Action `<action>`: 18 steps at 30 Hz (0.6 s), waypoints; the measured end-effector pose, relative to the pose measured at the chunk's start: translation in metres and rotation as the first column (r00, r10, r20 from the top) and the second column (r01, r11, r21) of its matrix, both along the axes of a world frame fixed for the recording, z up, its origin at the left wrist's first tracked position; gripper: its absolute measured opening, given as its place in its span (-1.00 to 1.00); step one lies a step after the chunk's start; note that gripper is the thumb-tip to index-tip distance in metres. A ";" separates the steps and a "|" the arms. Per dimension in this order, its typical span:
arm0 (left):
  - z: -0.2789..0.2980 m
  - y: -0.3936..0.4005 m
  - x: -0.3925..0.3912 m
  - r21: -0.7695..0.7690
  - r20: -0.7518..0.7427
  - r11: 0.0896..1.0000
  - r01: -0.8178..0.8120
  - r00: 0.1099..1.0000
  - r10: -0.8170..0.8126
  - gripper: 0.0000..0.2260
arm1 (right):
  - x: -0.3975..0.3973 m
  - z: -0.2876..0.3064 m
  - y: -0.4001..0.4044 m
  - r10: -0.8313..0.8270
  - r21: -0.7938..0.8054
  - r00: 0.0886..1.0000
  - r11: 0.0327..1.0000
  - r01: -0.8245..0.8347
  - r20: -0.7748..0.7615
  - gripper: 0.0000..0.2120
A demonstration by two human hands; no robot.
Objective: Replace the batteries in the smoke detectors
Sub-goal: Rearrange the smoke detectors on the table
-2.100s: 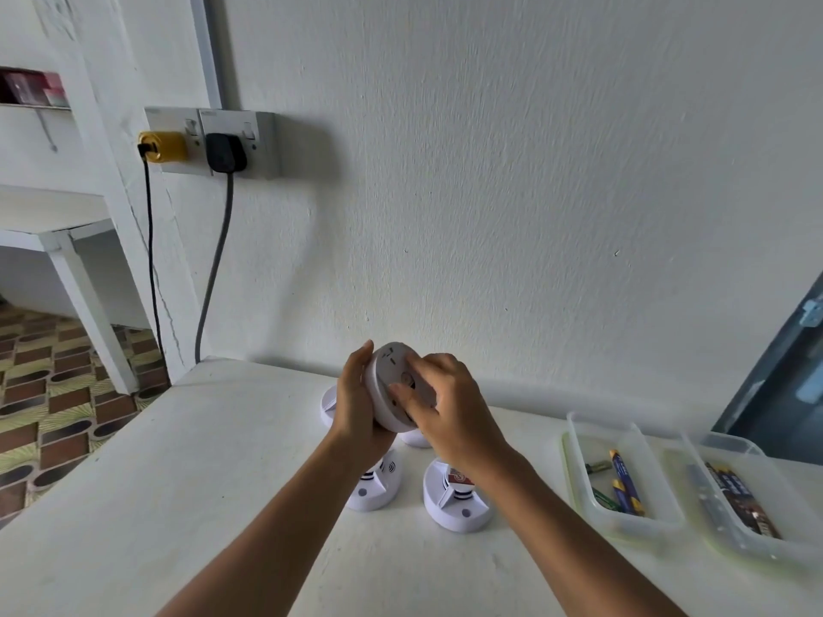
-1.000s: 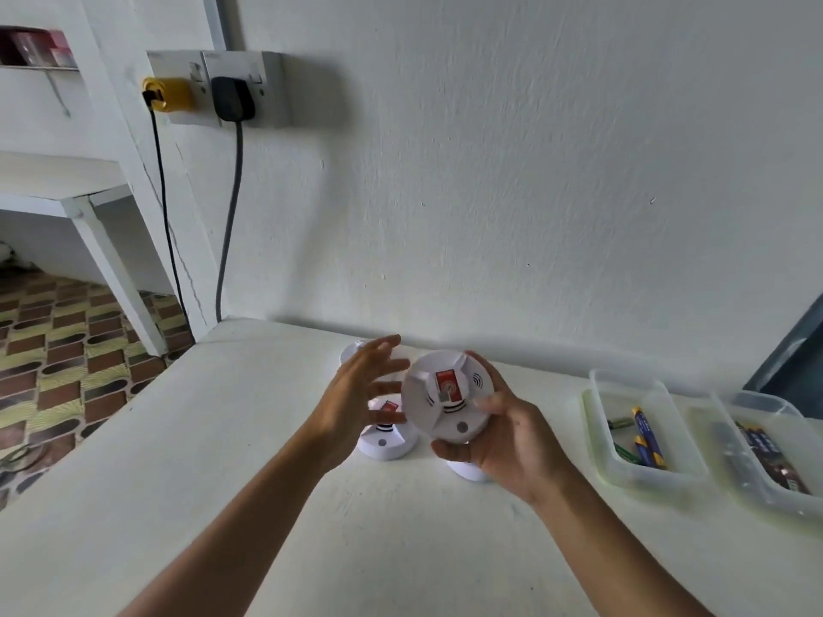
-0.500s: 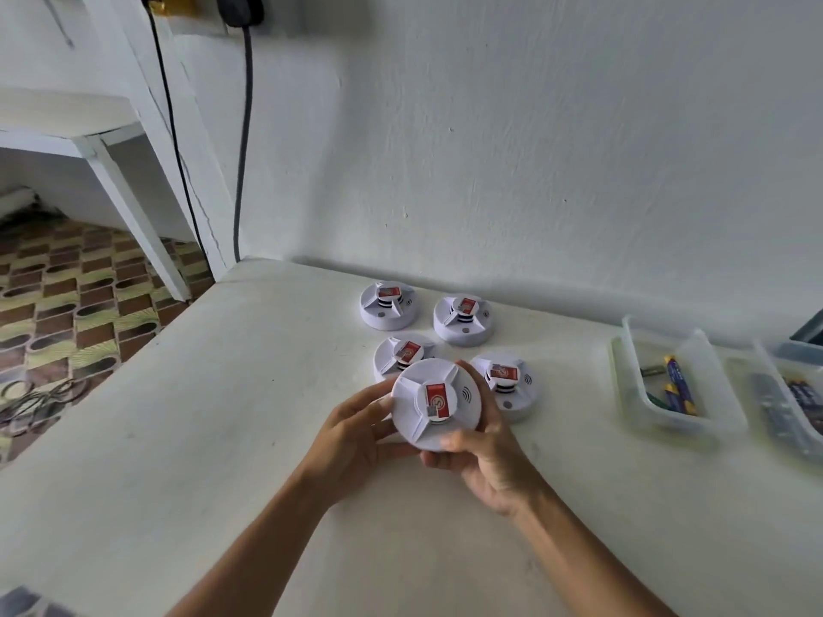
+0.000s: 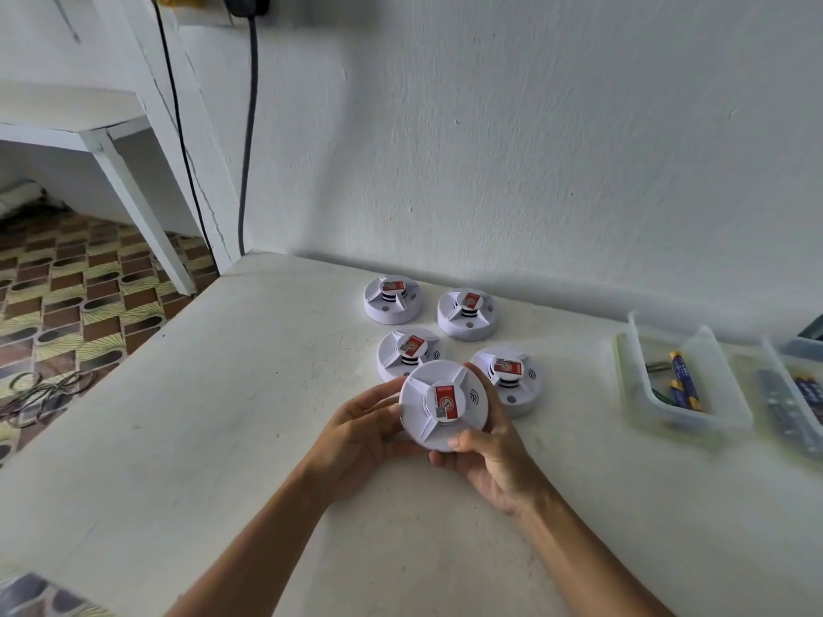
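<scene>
A round white smoke detector [image 4: 438, 405] with a red label on its top is held face up just above the white table [image 4: 200, 416]. My left hand [image 4: 363, 431] grips its left edge and my right hand [image 4: 487, 456] cups it from below on the right. Behind it several more white smoke detectors stand on the table: one at the back left [image 4: 392, 300], one at the back right [image 4: 467, 313], one in the middle [image 4: 403, 351] and one just right of my hands [image 4: 512, 380].
A clear plastic tub [image 4: 645, 394] with blue-and-yellow batteries [image 4: 681, 380] stands at the right, and a second tub [image 4: 797, 398] with dark batteries sits beyond it at the frame edge. The wall runs close behind the table. Two cables [image 4: 242, 171] hang at its back left corner.
The detector was held up near the wall, then turned label side up and lowered toward the table. My left hand closed on its edge again. The view has tilted down.
</scene>
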State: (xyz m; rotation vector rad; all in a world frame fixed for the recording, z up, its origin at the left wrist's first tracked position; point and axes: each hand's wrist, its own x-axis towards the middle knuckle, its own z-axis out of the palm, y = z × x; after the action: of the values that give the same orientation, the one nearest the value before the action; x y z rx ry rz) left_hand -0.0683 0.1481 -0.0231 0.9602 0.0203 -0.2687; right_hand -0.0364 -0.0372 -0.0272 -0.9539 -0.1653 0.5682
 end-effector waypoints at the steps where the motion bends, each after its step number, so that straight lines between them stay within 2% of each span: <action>1: 0.000 0.000 -0.001 0.003 -0.001 1.000 -0.007 1.000 0.007 -0.46 | 0.000 -0.001 0.000 0.001 -0.006 1.000 1.000 -0.001 0.005 -0.09; 8: -0.002 -0.002 -0.004 0.019 0.007 0.999 -0.040 0.999 0.040 -0.50 | 0.000 -0.006 -0.002 -0.008 -0.016 1.000 1.000 0.008 0.027 -0.10; 12: -0.001 -0.002 -0.005 0.026 0.003 0.999 -0.041 0.999 0.041 -0.38 | -0.002 -0.007 -0.002 -0.013 -0.009 1.000 1.000 0.013 0.025 -0.10; 18: -0.003 -0.002 -0.006 0.032 0.016 0.999 -0.038 0.999 0.037 -0.37 | -0.004 -0.004 -0.003 -0.034 -0.030 0.999 0.999 0.034 0.007 -0.12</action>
State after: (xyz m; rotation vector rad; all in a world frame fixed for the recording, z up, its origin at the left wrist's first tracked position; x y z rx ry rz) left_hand -0.0746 0.1456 -0.0260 0.9926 0.0287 -0.2270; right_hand -0.0409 -0.0401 -0.0314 -0.9857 -0.1464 0.5379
